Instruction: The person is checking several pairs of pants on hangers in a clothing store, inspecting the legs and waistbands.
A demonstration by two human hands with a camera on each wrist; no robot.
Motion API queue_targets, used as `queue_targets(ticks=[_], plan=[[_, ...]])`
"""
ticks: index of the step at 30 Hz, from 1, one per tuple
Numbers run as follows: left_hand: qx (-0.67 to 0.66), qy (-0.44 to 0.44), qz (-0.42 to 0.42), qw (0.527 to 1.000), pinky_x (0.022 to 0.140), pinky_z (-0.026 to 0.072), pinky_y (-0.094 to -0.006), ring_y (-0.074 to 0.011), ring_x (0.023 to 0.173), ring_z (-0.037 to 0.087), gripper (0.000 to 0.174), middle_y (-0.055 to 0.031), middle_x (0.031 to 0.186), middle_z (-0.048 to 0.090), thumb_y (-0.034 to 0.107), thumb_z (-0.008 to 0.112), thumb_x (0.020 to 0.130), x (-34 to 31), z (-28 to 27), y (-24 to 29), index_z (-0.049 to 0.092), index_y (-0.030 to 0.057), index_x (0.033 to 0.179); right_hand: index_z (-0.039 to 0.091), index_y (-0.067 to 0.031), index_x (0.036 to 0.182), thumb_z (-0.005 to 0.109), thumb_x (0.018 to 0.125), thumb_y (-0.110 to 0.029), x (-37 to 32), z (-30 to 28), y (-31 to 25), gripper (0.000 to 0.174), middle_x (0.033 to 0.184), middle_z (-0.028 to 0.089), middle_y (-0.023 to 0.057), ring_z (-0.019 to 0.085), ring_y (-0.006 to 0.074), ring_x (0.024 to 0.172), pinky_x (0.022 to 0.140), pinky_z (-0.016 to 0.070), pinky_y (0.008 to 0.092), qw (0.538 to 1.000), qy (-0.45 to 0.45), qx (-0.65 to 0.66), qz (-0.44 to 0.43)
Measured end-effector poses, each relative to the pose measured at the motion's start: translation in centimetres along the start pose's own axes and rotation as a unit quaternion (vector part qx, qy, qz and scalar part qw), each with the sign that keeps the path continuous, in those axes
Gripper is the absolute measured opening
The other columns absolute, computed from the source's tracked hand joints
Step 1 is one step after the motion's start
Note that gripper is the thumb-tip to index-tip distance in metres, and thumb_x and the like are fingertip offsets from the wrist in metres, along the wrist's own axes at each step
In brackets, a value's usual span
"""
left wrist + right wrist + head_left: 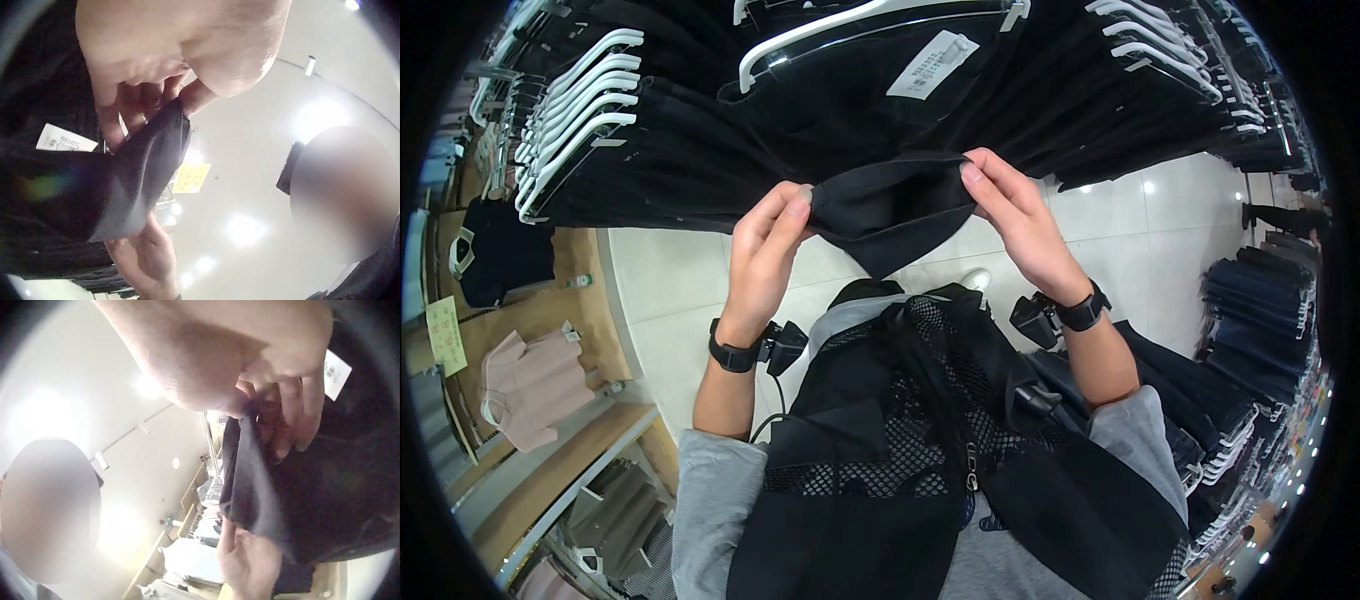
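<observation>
Below the white hanger [815, 30] at the top middle of the head view, a piece of black cloth [885, 225] is stretched between two hands. It is plain, dark and soft, with a slight sheen in the wrist views; its rim is pulled open like the mouth of a pocket or tube, with a shadowed hollow inside and the near side sagging to a blunt point. Whether it belongs to the black garment [830, 125] hanging directly under the hanger, I cannot tell.

Below and left of the hanger, the left hand [765, 245] pinches one end of the rim, its thumb on top and its fingers curled behind the fabric. Below and right of the hanger, the right hand [1025, 225] pinches the opposite end between thumb and fingers. Both grips are closed on the cloth, and the hands stand apart with the opening between them.

Just under the hanger's right half, a white tag [933, 65] lies against the garment. More dark clothes hang on either side of the hanger.
</observation>
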State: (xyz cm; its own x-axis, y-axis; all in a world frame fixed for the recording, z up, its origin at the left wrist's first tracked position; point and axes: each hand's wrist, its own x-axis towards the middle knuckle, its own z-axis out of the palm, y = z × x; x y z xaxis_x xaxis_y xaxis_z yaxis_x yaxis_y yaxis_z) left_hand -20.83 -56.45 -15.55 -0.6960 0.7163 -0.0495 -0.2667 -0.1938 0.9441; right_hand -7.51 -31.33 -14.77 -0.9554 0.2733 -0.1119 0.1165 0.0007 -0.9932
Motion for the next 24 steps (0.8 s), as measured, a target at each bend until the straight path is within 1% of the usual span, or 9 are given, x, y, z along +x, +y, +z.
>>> queue_targets(ticks=[3,5,10,13,14,15,18,21,24], plan=[[0.098,-0.029,-0.011,0.995,0.087,0.0448,-0.0254,-0.0075,0.093,0.057,0.022,-0.0006,0.103,0.065,0.020,0.055,0.105,0.0,-1.7,-0.1,0.063,0.0007,0.112,0.059,-0.0052,0.104,0.053,0.108,-0.028,-0.2,0.0,-2.4,0.024,0.086,0.048,-0.0078,0.045,0.0031,0.081,0.075,0.0409,0.0220,0.996,-0.023,0.073,0.055],[0.161,-0.055,-0.039,0.985,0.088,0.0445,-0.0252,-0.0085,0.096,0.059,0.019,-0.0024,0.106,0.067,0.016,0.058,0.103,0.1,-1.3,0.8,0.063,-0.0003,0.112,0.057,-0.0032,0.101,0.050,0.109,-0.030,-0.1,-0.1,-3.4,0.029,0.085,0.046,-0.0074,0.042,0.0032,0.081,0.073,0.0392,0.0224,0.997,-0.058,-0.009,0.056],[0.187,-0.115,0.032,0.975,0.112,0.0410,-0.0426,-0.0251,0.132,0.054,0.054,-0.0128,0.143,0.056,0.023,0.070,0.095,1.6,1.5,1.8,0.051,0.0033,0.141,0.060,0.0012,0.102,0.048,0.109,-0.036,1.3,1.4,-3.3,0.040,0.079,0.044,-0.0065,0.038,0.0047,0.076,0.067,0.0379,0.0240,0.991,-0.115,-0.048,-0.039],[0.298,-0.122,0.036,0.946,0.102,0.0453,-0.0350,-0.0194,0.117,0.061,0.051,-0.0119,0.126,0.066,0.028,0.073,0.094,1.7,3.5,2.5,0.057,0.0035,0.135,0.066,0.0028,0.102,0.050,0.108,-0.040,2.0,2.1,-2.8,0.046,0.070,0.044,-0.0054,0.036,0.0057,0.068,0.060,0.0345,0.0264,0.991,-0.114,-0.049,-0.050],[0.299,-0.091,0.051,0.949,0.080,0.0477,-0.0274,-0.0115,0.086,0.060,0.038,-0.0067,0.093,0.068,0.029,0.070,0.097,1.8,4.1,2.1,0.065,-0.0011,0.120,0.066,0.0031,0.099,0.050,0.108,-0.040,2.1,2.2,-2.9,0.047,0.067,0.042,-0.0053,0.035,0.0060,0.066,0.058,0.0332,0.0276,0.990,-0.120,-0.060,-0.043],[0.299,-0.092,0.053,0.948,0.080,0.0477,-0.0274,-0.0115,0.086,0.060,0.038,-0.0067,0.093,0.068,0.029,0.070,0.097,1.8,4.2,2.3,0.065,-0.0011,0.120,0.067,0.0034,0.096,0.051,0.107,-0.041,2.1,2.2,-3.0,0.048,0.064,0.040,-0.0052,0.034,0.0062,0.064,0.056,0.0319,0.0288,0.989,-0.125,-0.072,-0.035],[0.302,-0.069,0.008,0.951,0.056,0.0333,-0.0261,-0.0055,0.064,0.039,0.035,0.0030,0.065,0.049,0.026,0.058,0.105,1.9,3.5,2.4,0.066,-0.0065,0.095,0.061,0.0007,0.076,0.054,0.106,-0.044,2.4,1.8,-2.7,0.055,0.060,0.033,-0.0058,0.029,0.0058,0.060,0.053,0.0272,0.0291,0.991,-0.104,-0.075,-0.040],[0.112,-0.089,-0.091,0.986,0.068,0.0449,-0.0225,-0.0039,0.074,0.057,0.042,0.0013,0.082,0.069,0.029,0.053,0.106,1.4,3.0,2.7,0.071,-0.0082,0.100,0.055,-0.0014,0.067,0.056,0.104,-0.047,2.5,1.4,-1.8,0.059,0.058,0.030,-0.0071,0.027,0.0052,0.058,0.052,0.0246,0.0291,0.993,-0.094,-0.066,-0.034],[0.101,-0.092,-0.158,0.978,0.077,0.0482,-0.0215,-0.0065,0.084,0.065,0.045,-0.0052,0.094,0.074,0.031,0.053,0.105,1.3,3.2,2.9,0.072,-0.0099,0.104,0.053,-0.0023,0.063,0.058,0.103,-0.049,2.2,1.1,-2.2,0.061,0.058,0.030,-0.0082,0.027,0.0046,0.057,0.051,0.0234,0.0287,0.995,-0.073,-0.065,-0.018]])
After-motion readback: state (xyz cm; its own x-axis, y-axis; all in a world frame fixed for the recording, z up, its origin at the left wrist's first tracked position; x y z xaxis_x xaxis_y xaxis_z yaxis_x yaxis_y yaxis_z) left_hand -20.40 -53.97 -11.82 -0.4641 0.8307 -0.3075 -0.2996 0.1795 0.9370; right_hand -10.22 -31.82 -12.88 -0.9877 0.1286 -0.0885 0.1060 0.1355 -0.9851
